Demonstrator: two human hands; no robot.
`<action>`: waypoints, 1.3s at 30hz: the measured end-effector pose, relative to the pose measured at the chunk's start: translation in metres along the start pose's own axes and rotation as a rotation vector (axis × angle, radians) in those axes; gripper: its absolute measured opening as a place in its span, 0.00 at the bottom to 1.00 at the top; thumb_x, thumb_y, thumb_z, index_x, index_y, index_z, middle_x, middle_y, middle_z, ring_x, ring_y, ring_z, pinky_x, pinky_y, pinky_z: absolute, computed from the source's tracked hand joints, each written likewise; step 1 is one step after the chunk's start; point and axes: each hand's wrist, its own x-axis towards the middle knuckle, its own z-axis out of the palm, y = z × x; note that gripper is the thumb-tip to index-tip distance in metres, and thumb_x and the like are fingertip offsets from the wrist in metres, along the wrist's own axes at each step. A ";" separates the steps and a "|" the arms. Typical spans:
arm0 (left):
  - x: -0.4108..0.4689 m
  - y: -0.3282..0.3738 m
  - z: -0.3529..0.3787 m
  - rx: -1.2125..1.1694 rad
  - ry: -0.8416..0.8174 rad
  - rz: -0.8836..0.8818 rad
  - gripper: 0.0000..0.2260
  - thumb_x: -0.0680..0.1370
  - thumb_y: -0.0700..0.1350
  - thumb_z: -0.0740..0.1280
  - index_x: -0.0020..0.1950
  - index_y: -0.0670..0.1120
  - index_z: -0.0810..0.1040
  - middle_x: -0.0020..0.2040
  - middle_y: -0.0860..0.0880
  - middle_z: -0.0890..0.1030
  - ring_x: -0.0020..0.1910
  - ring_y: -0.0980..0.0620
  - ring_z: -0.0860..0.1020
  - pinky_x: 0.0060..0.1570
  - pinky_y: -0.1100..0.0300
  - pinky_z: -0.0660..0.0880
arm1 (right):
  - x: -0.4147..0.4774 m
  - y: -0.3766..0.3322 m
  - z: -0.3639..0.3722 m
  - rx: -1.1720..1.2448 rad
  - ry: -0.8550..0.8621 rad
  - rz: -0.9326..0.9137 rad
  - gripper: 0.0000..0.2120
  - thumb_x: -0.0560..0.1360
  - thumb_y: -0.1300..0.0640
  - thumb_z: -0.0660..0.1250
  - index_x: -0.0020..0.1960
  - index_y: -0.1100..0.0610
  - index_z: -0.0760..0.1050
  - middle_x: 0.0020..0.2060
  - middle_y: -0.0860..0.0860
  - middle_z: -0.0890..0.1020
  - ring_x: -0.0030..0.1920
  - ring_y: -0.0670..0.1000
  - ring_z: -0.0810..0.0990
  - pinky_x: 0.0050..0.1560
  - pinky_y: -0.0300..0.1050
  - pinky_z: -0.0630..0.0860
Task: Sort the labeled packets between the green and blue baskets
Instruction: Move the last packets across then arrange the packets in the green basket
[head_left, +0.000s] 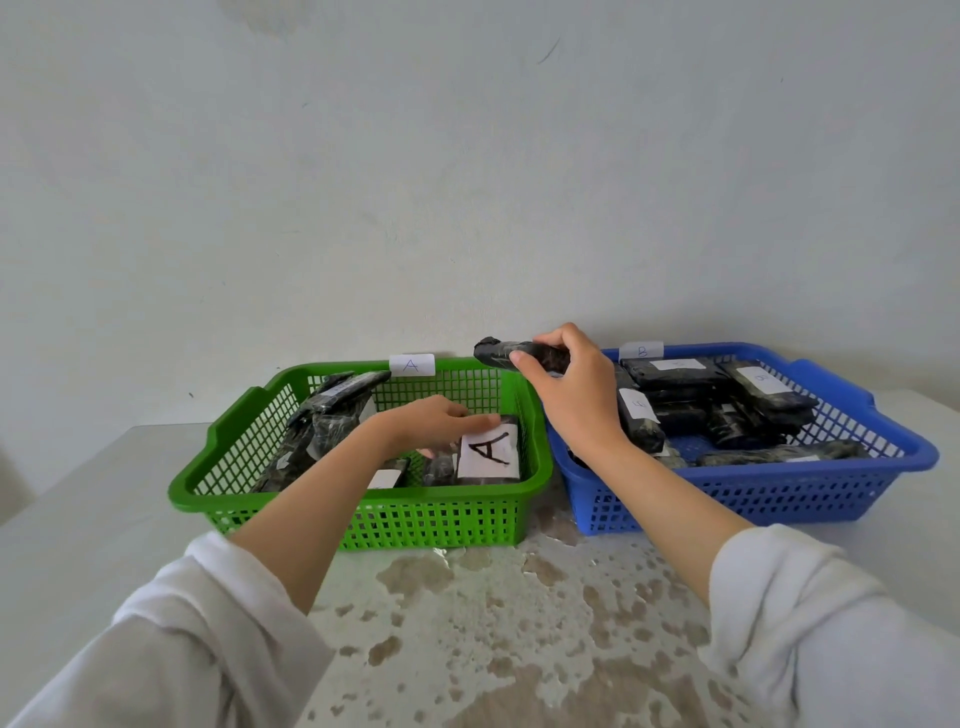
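White sleeves (208, 623) reach over the stained table (493, 623). Head view: the right hand (571, 395) grasps a dark packet (496, 352) above the far right corner of the green basket (363, 493). The packet's long axis runs left to right, and its label is hidden. The left hand (431, 421) is inside the green basket, pinching the packet marked A (488, 449). The blue basket (779, 488) sits just right of the green basket, so either drop looks short, with open room above both rims.

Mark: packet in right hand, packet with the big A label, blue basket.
held packet (493, 353): head view, free left end.
A-labelled packet (491, 449): head view, white label centre.
blue basket (779, 499): head view, front wall.
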 end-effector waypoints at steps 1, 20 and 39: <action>-0.003 -0.001 -0.001 -0.086 -0.005 0.008 0.29 0.74 0.67 0.58 0.66 0.48 0.73 0.59 0.48 0.77 0.48 0.52 0.80 0.47 0.62 0.77 | -0.001 -0.002 -0.001 -0.002 -0.001 -0.005 0.12 0.72 0.51 0.70 0.49 0.58 0.75 0.45 0.51 0.80 0.49 0.52 0.77 0.49 0.51 0.76; -0.015 -0.024 0.005 -0.416 -0.063 -0.079 0.19 0.80 0.55 0.59 0.44 0.41 0.79 0.37 0.48 0.82 0.34 0.55 0.80 0.34 0.66 0.78 | -0.002 -0.005 0.018 -0.093 -0.044 -0.052 0.13 0.72 0.48 0.70 0.50 0.56 0.75 0.47 0.49 0.79 0.50 0.48 0.75 0.47 0.40 0.71; -0.032 -0.068 -0.012 0.515 0.064 -0.266 0.25 0.72 0.59 0.68 0.55 0.38 0.77 0.53 0.40 0.80 0.49 0.45 0.77 0.49 0.54 0.74 | -0.007 -0.001 0.032 -0.088 -0.083 -0.012 0.09 0.71 0.52 0.70 0.47 0.56 0.75 0.44 0.49 0.79 0.49 0.48 0.74 0.43 0.39 0.67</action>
